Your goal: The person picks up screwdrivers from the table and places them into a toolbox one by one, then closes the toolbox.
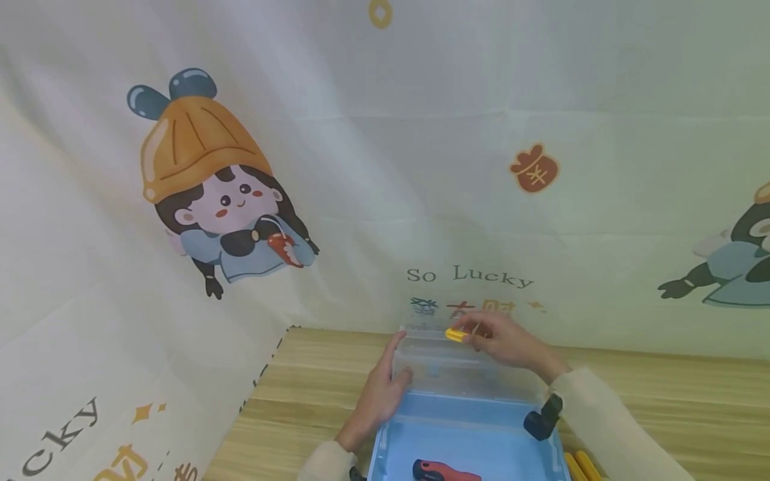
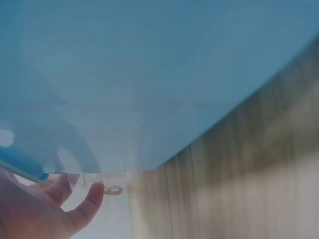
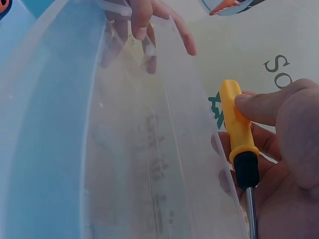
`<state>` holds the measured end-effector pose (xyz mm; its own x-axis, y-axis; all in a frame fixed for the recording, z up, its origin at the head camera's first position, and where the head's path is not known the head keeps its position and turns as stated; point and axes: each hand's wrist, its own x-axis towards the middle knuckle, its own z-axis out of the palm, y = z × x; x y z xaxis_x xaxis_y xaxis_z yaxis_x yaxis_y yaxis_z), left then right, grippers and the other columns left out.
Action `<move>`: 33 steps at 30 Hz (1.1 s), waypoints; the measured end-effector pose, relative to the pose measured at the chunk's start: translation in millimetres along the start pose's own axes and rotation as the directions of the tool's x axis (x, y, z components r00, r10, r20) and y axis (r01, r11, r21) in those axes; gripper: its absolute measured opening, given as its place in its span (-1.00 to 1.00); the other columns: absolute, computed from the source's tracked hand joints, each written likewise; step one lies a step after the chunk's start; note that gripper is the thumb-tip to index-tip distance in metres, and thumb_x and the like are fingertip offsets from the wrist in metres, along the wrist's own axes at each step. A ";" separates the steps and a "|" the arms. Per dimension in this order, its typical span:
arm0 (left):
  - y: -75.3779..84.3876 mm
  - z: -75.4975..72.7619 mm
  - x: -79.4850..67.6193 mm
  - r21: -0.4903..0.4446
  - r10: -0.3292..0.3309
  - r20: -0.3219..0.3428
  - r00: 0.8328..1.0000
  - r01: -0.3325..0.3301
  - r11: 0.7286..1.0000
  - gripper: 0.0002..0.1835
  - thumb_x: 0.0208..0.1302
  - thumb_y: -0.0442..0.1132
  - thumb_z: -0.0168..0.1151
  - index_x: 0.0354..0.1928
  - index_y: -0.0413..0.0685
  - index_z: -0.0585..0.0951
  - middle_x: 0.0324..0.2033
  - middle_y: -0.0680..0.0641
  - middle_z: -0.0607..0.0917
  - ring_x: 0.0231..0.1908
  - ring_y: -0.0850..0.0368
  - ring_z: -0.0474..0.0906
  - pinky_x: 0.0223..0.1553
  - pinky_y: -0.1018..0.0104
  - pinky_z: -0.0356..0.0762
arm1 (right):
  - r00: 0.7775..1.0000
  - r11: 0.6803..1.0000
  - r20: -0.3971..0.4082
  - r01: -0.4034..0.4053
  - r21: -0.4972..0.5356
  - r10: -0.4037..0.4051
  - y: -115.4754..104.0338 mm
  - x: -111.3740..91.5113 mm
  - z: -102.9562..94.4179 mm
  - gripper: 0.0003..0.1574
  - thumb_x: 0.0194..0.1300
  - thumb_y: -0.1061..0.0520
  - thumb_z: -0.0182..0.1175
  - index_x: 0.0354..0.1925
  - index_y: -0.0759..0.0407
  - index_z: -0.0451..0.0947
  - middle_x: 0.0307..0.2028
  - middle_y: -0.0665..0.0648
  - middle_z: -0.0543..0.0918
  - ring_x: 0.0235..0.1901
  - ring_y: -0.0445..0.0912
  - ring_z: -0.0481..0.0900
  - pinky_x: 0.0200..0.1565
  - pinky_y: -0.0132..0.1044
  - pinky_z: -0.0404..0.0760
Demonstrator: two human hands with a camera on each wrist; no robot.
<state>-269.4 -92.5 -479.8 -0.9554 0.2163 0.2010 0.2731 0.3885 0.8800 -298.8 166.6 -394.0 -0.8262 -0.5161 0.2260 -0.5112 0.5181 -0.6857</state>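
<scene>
A blue box (image 1: 463, 417) has its clear plastic lid (image 1: 475, 377) raised at the back. My left hand (image 1: 385, 384) grips the lid's left edge, thumb and fingers on either side; in the left wrist view the blue box wall (image 2: 149, 74) fills most of the picture. Above the lid, my right hand (image 1: 502, 337) pinches a screwdriver by its yellow handle (image 3: 237, 122). Its metal shaft (image 3: 250, 209) points down past a black collar in the right wrist view. Inside the box lies a tool with a red and black handle (image 1: 448, 469), cut off by the frame.
Two yellow handles (image 1: 582, 465) lie on the wooden table (image 1: 662, 401) right of the box, partly out of frame. A printed cloth (image 1: 373, 167) hangs behind and to the left. Black straps sit on both wrists.
</scene>
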 end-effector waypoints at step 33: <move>2.1 -0.8 -1.7 -0.021 0.000 0.013 1.000 0.000 1.000 -0.30 0.49 -0.24 -0.03 0.51 0.55 0.04 0.49 -0.06 0.24 0.39 -0.18 0.28 0.32 -0.29 0.28 | 1.000 0.999 -0.017 -0.011 -0.053 0.010 3.0 -2.0 18.2 -0.72 0.34 0.22 0.22 -0.02 -0.03 0.65 -0.19 -0.07 0.66 -0.27 -0.18 0.54 -0.23 -0.34 0.60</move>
<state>-267.3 -92.8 -478.0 -0.9538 0.2281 0.1954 0.2705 0.3693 0.8891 -294.4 156.8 -409.1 -0.8353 -0.4993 0.2303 -0.5136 0.5591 -0.6509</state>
